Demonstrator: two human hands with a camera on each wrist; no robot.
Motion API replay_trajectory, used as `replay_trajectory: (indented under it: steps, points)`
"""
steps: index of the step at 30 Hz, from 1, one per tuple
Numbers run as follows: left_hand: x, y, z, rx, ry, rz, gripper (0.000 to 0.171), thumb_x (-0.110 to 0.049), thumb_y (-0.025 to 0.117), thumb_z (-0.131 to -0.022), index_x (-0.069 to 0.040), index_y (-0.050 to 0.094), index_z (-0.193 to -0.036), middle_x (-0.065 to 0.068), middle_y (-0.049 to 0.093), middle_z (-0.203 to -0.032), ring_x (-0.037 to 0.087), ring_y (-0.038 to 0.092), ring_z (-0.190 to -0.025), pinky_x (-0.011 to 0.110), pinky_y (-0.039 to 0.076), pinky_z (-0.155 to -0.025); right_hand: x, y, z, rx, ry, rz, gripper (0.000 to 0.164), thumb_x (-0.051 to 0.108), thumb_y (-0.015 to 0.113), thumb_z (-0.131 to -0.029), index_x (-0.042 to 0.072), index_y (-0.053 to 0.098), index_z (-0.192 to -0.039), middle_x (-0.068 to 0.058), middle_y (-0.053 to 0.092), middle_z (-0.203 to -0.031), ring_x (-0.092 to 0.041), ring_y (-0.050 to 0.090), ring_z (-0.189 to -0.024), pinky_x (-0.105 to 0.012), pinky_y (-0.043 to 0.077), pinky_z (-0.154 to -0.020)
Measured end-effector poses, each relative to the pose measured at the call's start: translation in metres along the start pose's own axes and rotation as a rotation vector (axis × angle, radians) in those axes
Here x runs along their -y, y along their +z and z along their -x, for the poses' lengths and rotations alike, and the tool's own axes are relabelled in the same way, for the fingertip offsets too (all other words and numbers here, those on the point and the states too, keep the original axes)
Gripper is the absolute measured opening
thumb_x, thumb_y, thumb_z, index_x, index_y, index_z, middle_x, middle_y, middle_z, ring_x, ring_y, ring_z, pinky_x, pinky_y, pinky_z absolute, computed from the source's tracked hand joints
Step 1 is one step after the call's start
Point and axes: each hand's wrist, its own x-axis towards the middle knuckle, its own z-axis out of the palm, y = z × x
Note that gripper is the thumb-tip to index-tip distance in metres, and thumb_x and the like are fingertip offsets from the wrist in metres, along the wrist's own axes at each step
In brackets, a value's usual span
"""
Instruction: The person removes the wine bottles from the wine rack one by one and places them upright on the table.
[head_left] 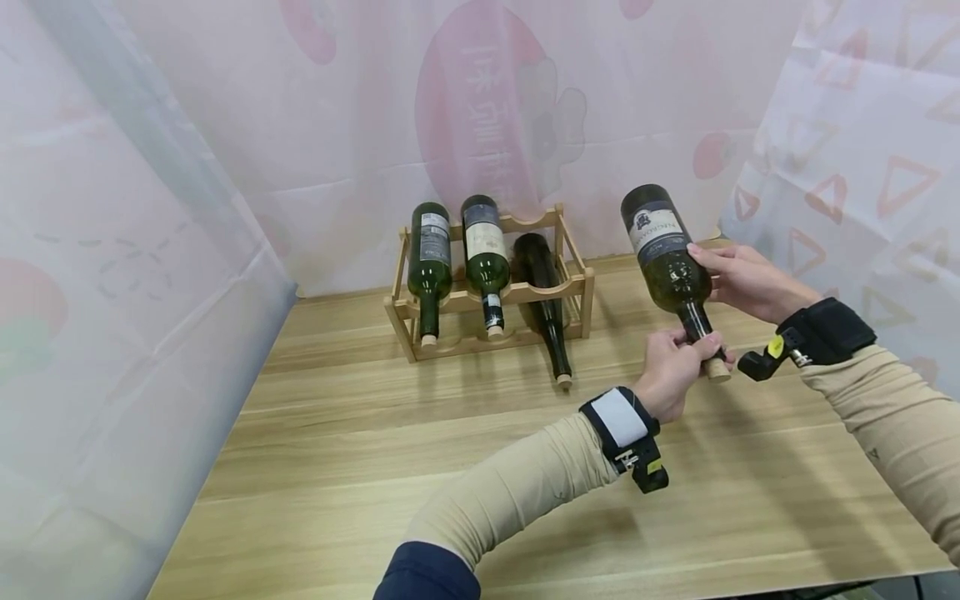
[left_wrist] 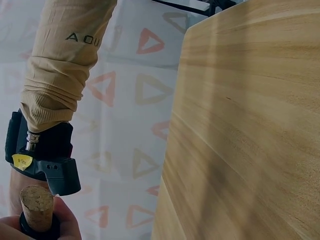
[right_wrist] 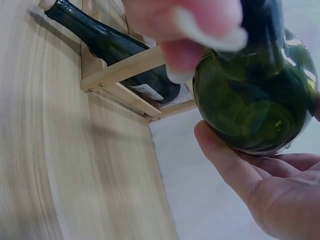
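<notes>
A dark green wine bottle (head_left: 678, 271) with a cork and a dark-and-white label is held tilted above the table, its neck pointing down toward the front. My left hand (head_left: 667, 367) grips its neck just behind the cork (left_wrist: 37, 202). On the right side of the bottle's body, my right hand (head_left: 750, 279) holds it, thumb on top near the label; the right wrist view shows that hand's fingers (right_wrist: 230, 160) curving beneath the glass. To the left stands a wooden wine rack (head_left: 588, 296), apart from both hands.
Two green bottles, the left one (head_left: 431, 275) and the middle one (head_left: 487, 267), lie on the rack's upper tier. A darker bottle (head_left: 551, 325) lies lower at the right, its neck jutting out over the wooden table (head_left: 360, 467). Printed curtains (head_left: 337, 125) surround the table.
</notes>
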Motion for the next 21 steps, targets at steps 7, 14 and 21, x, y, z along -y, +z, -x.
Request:
replay_trajectory:
  steps: [7,14,21]
  points:
    - [0.002,0.001,-0.001,0.016,-0.006,0.0,0.008,0.002,0.063,-0.09,0.001,0.066,-0.082,0.005,0.062,-0.067,0.014,0.061,-0.061,0.033,0.06,-0.07,-0.004,-0.003,0.0,0.01,-0.002,-0.001,0.029,0.036,0.047,-0.101,0.021,0.071,-0.091,0.009,0.065,-0.092,-0.009,0.061,-0.083,-0.025,0.053,-0.078]
    - [0.004,-0.001,-0.001,0.047,-0.003,0.003,0.007,0.002,0.061,-0.09,0.006,0.067,-0.089,0.005,0.062,-0.069,0.014,0.061,-0.062,0.034,0.06,-0.072,-0.007,-0.002,0.001,0.017,-0.031,0.015,0.033,0.034,0.045,-0.102,0.022,0.073,-0.09,0.01,0.065,-0.093,-0.007,0.061,-0.084,-0.025,0.053,-0.079]
    - [0.004,0.001,-0.002,0.06,-0.001,0.031,0.008,0.0,0.062,-0.091,0.003,0.068,-0.086,0.008,0.061,-0.07,0.016,0.061,-0.064,0.034,0.06,-0.074,-0.011,0.0,0.003,-0.018,-0.085,0.092,0.031,0.041,0.042,-0.102,0.027,0.068,-0.094,0.012,0.065,-0.091,-0.005,0.062,-0.085,-0.024,0.053,-0.078]
